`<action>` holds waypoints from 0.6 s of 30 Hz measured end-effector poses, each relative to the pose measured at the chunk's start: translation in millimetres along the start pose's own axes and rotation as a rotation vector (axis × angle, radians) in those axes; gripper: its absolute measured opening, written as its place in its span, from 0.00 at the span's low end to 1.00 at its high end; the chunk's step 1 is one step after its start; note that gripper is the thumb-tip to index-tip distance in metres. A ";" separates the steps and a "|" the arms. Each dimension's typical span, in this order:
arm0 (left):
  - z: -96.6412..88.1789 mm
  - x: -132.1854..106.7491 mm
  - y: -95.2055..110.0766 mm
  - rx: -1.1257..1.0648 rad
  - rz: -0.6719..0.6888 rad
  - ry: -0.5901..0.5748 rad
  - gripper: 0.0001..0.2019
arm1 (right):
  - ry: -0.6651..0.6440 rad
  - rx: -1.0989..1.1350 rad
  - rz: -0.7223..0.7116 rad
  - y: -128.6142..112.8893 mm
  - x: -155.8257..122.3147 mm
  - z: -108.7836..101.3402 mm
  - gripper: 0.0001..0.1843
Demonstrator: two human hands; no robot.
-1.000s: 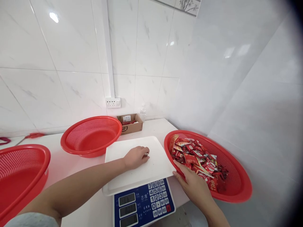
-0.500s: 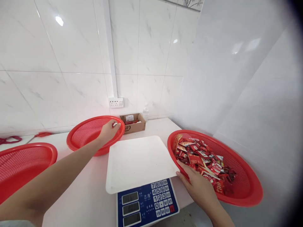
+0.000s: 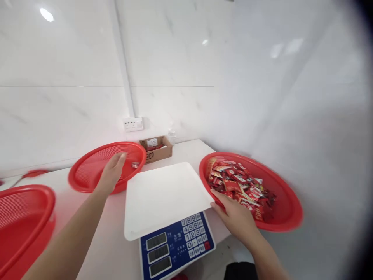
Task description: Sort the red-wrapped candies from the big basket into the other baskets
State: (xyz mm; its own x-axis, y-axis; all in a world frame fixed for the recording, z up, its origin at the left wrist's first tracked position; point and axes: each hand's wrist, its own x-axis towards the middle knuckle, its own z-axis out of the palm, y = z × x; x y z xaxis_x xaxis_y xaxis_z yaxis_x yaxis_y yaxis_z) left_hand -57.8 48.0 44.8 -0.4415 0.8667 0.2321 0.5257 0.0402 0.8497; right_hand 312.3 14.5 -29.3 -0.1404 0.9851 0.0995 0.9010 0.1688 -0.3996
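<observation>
My left hand [image 3: 113, 172] hovers over the near rim of the middle red basket [image 3: 87, 171], fingers stretched out with nothing in them. A small wrapped candy [image 3: 135, 165] lies inside that basket just right of the fingertips. My right hand [image 3: 236, 216] rests on the front rim of the right red basket [image 3: 287, 210], fingers reaching into the pile of red candy packets [image 3: 241, 186]; whether it grips one is hidden. Between the hands stands a blue electronic scale [image 3: 177, 245] with a bare white weighing tray [image 3: 163, 198].
A third red basket [image 3: 20, 221] sits at the far left edge. A small cardboard box [image 3: 155, 149] stands against the tiled wall under a wall socket [image 3: 133, 124]. Red-handled scissors [image 3: 32, 174] lie at the back left. The white countertop [image 3: 107, 249] ends near me.
My left hand left the scale tray holding a small candy, swung to the middle basket and let it go there. The right hand stayed at the right basket's rim. The view shifted, slightly blurred.
</observation>
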 end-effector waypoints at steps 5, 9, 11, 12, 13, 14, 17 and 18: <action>19.6 -32.7 -2.8 -0.355 0.051 -0.038 0.19 | -0.099 0.130 0.023 -6.2 2.9 -17.3 0.28; 26.5 -41.1 -2.7 -0.523 0.094 -0.103 0.15 | -0.281 0.228 -0.007 -1.4 12.9 -32.7 0.32; 26.2 -42.6 -2.5 -0.567 0.108 -0.110 0.14 | -0.342 0.228 -0.020 6.5 21.8 -38.2 0.32; 25.5 -43.1 -2.9 -0.583 0.110 -0.116 0.13 | -0.350 0.216 -0.012 12.1 27.2 -40.6 0.32; 24.6 -43.6 -3.6 -0.594 0.110 -0.117 0.12 | -0.340 0.200 0.005 19.0 33.1 -43.0 0.31; 23.7 -44.0 -4.8 -0.602 0.107 -0.120 0.11 | -0.314 0.182 0.028 27.1 39.0 -45.6 0.30; 21.5 -45.2 -9.1 -0.612 0.105 -0.118 0.09 | -0.188 0.118 0.110 54.4 54.0 -56.9 0.30; 20.9 -45.5 -10.3 -0.573 0.122 -0.096 0.09 | -0.152 0.097 0.132 62.7 57.0 -61.5 0.30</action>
State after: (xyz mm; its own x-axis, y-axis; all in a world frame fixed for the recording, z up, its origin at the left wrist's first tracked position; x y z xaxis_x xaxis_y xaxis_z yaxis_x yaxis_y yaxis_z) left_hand -28.0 18.5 15.6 -0.3209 0.8902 0.3234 0.0806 -0.3145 0.9458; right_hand 386.1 79.2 7.3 -0.0911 0.9913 -0.0948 0.8728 0.0336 -0.4869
